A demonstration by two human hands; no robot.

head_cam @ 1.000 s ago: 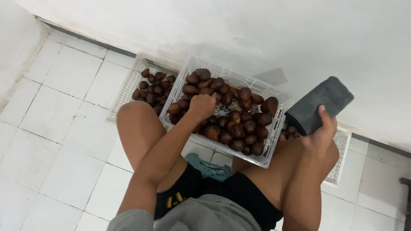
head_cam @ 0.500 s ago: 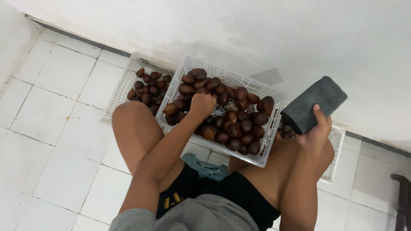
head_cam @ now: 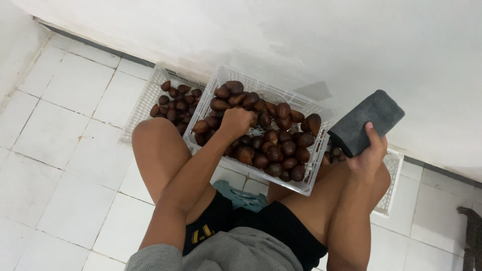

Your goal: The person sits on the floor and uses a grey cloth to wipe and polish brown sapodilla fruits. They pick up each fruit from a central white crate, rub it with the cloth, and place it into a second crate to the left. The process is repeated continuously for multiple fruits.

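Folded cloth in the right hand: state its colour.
Dark grey, plain; the folded cloth shows best in the head view, held by the right hand.

Bright, even, diffuse light; source unclear. Soft shadow on the white wall (head_cam: pixel 311 45) behind the grey cloth (head_cam: pixel 366 120). Mild glare on the floor tiles (head_cam: pixel 65 145). Focus sharp, little blur.

White-tiled corner where I sit

Under me the floor (head_cam: pixel 75 165) is square white tiles with grey grout lines. A plain white wall (head_cam: pixel 301 35) runs across the top, meeting the tiles along a dark strip, and a second white wall (head_cam: pixel 12 30) closes the left corner. The light is soft and even.
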